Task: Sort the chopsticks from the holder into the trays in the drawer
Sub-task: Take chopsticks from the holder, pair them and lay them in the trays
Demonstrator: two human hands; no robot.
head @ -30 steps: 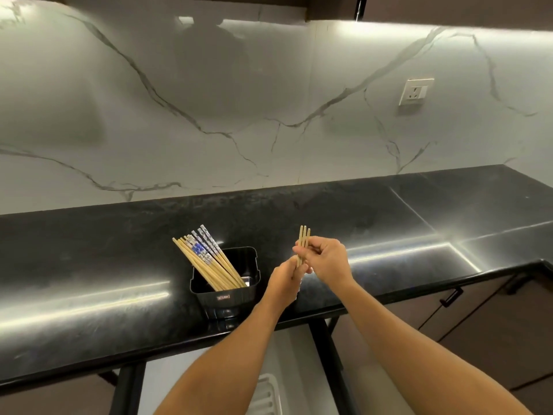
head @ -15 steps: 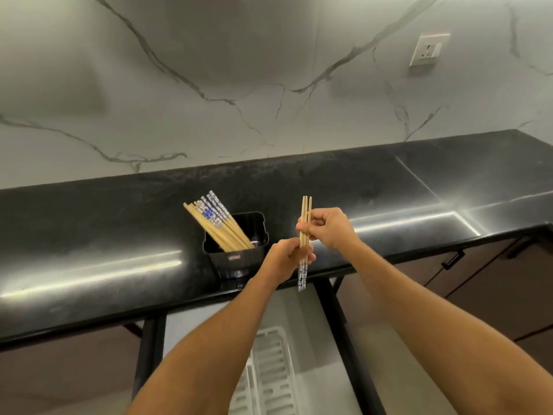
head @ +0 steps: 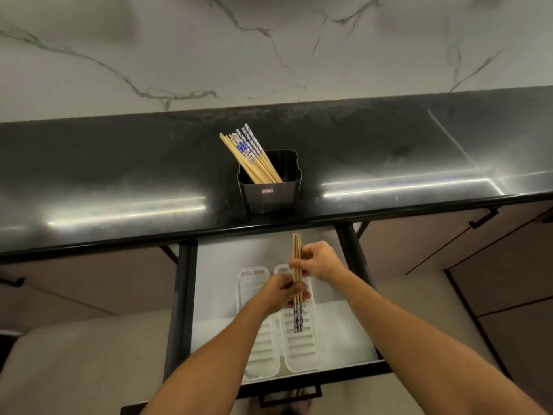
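A black holder [head: 269, 187] stands on the black counter with several wooden chopsticks [head: 251, 157] leaning left in it, some with blue-patterned tops. Below the counter an open drawer [head: 215, 283] holds two white slotted trays: the left tray [head: 263, 348] and the right tray [head: 305, 345]. Over the right tray I hold a small bundle of chopsticks [head: 296, 259], patterned ends pointing toward me. My left hand [head: 284, 292] grips the bundle at its middle. My right hand [head: 321, 262] pinches it a little higher up.
The black counter [head: 119, 190] runs across the view, under a marble wall. Brown cabinet fronts with black handles [head: 483, 218] flank the drawer. The drawer's black front edge with its handle [head: 287, 393] is nearest me.
My view has tilted down, showing the open drawer. Both hands have brought the chopstick bundle from counter height down over the right tray.
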